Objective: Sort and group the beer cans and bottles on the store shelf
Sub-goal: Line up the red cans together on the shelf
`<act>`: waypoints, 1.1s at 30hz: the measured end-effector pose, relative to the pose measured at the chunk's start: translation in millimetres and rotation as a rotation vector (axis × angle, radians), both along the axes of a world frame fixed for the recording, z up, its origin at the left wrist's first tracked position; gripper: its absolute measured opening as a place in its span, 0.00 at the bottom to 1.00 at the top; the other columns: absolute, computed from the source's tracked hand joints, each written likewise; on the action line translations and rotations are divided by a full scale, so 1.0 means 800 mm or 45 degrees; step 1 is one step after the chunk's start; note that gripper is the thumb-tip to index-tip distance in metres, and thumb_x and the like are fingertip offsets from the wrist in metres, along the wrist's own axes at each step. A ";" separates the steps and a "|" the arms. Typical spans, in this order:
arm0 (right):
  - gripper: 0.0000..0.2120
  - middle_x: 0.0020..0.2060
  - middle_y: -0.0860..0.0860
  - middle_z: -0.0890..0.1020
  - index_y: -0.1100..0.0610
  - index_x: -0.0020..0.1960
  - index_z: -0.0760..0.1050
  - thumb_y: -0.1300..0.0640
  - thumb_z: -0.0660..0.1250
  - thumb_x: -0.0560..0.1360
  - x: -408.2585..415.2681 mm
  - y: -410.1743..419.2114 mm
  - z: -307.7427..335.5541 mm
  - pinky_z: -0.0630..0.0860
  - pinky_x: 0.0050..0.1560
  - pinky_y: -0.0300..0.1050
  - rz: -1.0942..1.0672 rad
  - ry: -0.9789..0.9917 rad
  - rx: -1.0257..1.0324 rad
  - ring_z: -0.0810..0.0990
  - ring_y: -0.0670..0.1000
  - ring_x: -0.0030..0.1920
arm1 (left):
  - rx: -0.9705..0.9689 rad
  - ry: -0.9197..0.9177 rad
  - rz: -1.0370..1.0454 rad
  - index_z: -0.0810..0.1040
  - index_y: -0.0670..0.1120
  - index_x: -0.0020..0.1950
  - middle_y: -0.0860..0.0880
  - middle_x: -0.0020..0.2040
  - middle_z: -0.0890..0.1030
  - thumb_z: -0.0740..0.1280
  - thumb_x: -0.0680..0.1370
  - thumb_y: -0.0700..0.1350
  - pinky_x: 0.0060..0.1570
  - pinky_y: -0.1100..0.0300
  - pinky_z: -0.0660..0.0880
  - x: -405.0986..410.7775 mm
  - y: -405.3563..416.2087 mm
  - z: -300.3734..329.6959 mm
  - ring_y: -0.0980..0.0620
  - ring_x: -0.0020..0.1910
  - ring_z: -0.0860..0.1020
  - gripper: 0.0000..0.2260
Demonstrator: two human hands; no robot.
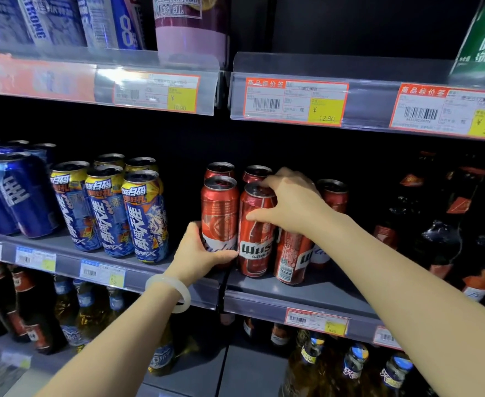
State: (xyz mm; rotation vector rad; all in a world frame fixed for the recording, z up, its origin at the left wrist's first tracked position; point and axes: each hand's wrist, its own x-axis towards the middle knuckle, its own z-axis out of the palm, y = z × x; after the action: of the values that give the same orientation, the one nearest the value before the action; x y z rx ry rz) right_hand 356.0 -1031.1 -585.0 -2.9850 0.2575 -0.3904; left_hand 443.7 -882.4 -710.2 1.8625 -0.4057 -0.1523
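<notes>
Red Budweiser can (220, 216) gripped low by my left hand (199, 253); right hand (288, 203) fingers clasp Wusu can (254, 236) top. Slide both upright, labels front, no tipping neighbours.

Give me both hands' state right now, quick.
Left hand: grips the base of the front-left red can.
Right hand: grips the red Wusu can near its top.
</notes>
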 end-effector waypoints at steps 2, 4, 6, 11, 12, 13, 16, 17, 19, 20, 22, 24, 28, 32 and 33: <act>0.37 0.63 0.55 0.70 0.55 0.68 0.69 0.36 0.70 0.66 0.003 0.001 0.000 0.67 0.65 0.52 -0.051 -0.012 0.006 0.67 0.57 0.65 | 0.020 0.014 -0.024 0.65 0.47 0.58 0.57 0.46 0.74 0.79 0.64 0.41 0.42 0.68 0.68 0.001 0.003 0.003 0.61 0.44 0.74 0.29; 0.39 0.62 0.56 0.71 0.57 0.65 0.70 0.32 0.69 0.64 0.007 0.004 -0.002 0.67 0.64 0.51 -0.130 -0.041 -0.073 0.67 0.57 0.64 | 0.045 0.031 -0.065 0.65 0.48 0.59 0.58 0.47 0.74 0.78 0.65 0.41 0.47 0.65 0.69 0.004 0.007 0.003 0.58 0.47 0.74 0.30; 0.42 0.63 0.56 0.71 0.58 0.65 0.69 0.28 0.65 0.63 0.009 0.008 -0.003 0.65 0.64 0.51 -0.185 -0.037 -0.190 0.67 0.57 0.64 | 0.040 0.046 -0.074 0.64 0.46 0.64 0.54 0.53 0.74 0.78 0.65 0.41 0.52 0.61 0.68 0.004 0.010 0.002 0.54 0.52 0.73 0.32; 0.38 0.64 0.55 0.71 0.57 0.66 0.68 0.32 0.67 0.67 0.011 -0.001 0.011 0.63 0.67 0.52 -0.111 0.074 -0.074 0.69 0.57 0.65 | 0.009 0.054 -0.070 0.63 0.43 0.68 0.53 0.55 0.71 0.77 0.67 0.40 0.53 0.61 0.66 0.003 0.011 0.000 0.55 0.54 0.70 0.35; 0.34 0.63 0.55 0.73 0.56 0.66 0.69 0.36 0.68 0.68 0.010 -0.004 0.013 0.67 0.63 0.49 -0.079 0.083 0.018 0.71 0.56 0.63 | 0.008 0.052 -0.070 0.63 0.43 0.68 0.52 0.55 0.72 0.77 0.66 0.40 0.53 0.60 0.67 0.004 0.012 0.000 0.55 0.54 0.71 0.35; 0.31 0.62 0.54 0.75 0.55 0.65 0.70 0.38 0.68 0.69 0.009 -0.006 0.014 0.71 0.58 0.47 -0.056 0.076 0.096 0.73 0.56 0.61 | 0.007 0.052 -0.068 0.63 0.43 0.68 0.52 0.55 0.72 0.77 0.66 0.41 0.53 0.60 0.67 0.005 0.013 -0.002 0.54 0.55 0.71 0.35; 0.32 0.62 0.54 0.75 0.54 0.64 0.71 0.35 0.68 0.68 0.011 -0.002 0.011 0.71 0.58 0.48 -0.075 0.041 0.067 0.73 0.57 0.62 | -0.013 0.053 -0.074 0.64 0.44 0.68 0.50 0.57 0.74 0.78 0.65 0.42 0.57 0.57 0.70 0.008 0.014 -0.005 0.52 0.57 0.72 0.36; 0.34 0.62 0.55 0.74 0.54 0.65 0.71 0.34 0.68 0.67 0.012 -0.001 0.010 0.70 0.61 0.49 -0.085 0.041 0.015 0.72 0.57 0.63 | -0.015 0.054 -0.076 0.64 0.44 0.68 0.50 0.58 0.74 0.78 0.66 0.42 0.57 0.57 0.70 0.008 0.014 -0.006 0.52 0.57 0.72 0.36; 0.35 0.63 0.54 0.73 0.54 0.65 0.71 0.33 0.67 0.67 0.008 -0.006 0.012 0.69 0.62 0.49 -0.057 0.029 0.007 0.71 0.57 0.63 | -0.016 0.043 -0.077 0.64 0.45 0.68 0.50 0.58 0.74 0.77 0.66 0.43 0.56 0.58 0.70 0.008 0.015 -0.008 0.53 0.57 0.73 0.35; 0.34 0.64 0.54 0.72 0.53 0.66 0.71 0.35 0.68 0.67 0.002 -0.013 0.016 0.69 0.62 0.48 -0.036 0.017 0.071 0.71 0.56 0.64 | -0.017 0.033 -0.078 0.64 0.45 0.69 0.50 0.58 0.75 0.77 0.66 0.43 0.55 0.58 0.70 0.008 0.015 -0.009 0.53 0.57 0.73 0.35; 0.30 0.66 0.53 0.71 0.52 0.68 0.69 0.40 0.68 0.70 -0.015 -0.034 0.023 0.68 0.62 0.45 0.030 0.003 0.181 0.70 0.54 0.65 | -0.021 0.019 -0.084 0.64 0.45 0.69 0.50 0.58 0.75 0.77 0.66 0.44 0.54 0.59 0.70 0.007 0.015 -0.009 0.52 0.57 0.74 0.35; 0.29 0.69 0.52 0.69 0.51 0.70 0.67 0.47 0.69 0.72 -0.033 -0.052 0.025 0.67 0.65 0.43 0.098 0.107 0.132 0.69 0.52 0.67 | -0.027 0.023 -0.086 0.64 0.45 0.69 0.49 0.58 0.75 0.77 0.66 0.44 0.55 0.58 0.70 0.007 0.015 -0.009 0.52 0.57 0.74 0.35; 0.29 0.70 0.50 0.68 0.51 0.71 0.67 0.50 0.70 0.72 -0.040 -0.058 0.022 0.64 0.67 0.42 0.125 0.183 0.024 0.67 0.52 0.69 | -0.034 0.024 -0.082 0.64 0.44 0.69 0.49 0.58 0.74 0.77 0.67 0.42 0.53 0.58 0.70 0.005 0.012 -0.008 0.52 0.56 0.73 0.35; 0.31 0.61 0.54 0.76 0.53 0.62 0.75 0.35 0.69 0.66 -0.034 -0.050 0.021 0.69 0.62 0.49 -0.015 0.084 -0.134 0.70 0.56 0.61 | -0.029 0.018 -0.074 0.64 0.44 0.69 0.49 0.58 0.74 0.76 0.67 0.42 0.52 0.58 0.70 0.005 0.013 -0.008 0.52 0.56 0.73 0.34; 0.32 0.60 0.54 0.76 0.53 0.62 0.75 0.33 0.67 0.66 -0.035 -0.050 0.020 0.67 0.62 0.50 -0.029 0.100 -0.211 0.69 0.57 0.61 | -0.025 0.023 -0.072 0.64 0.45 0.69 0.49 0.59 0.75 0.77 0.67 0.43 0.53 0.57 0.70 0.006 0.014 -0.010 0.51 0.57 0.73 0.35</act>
State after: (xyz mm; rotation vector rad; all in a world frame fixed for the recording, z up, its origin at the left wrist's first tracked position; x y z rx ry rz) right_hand 327.9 -1070.9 -568.7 -3.1669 0.2798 -0.3120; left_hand 448.5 -871.1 -717.8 1.8298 -0.4459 -0.2025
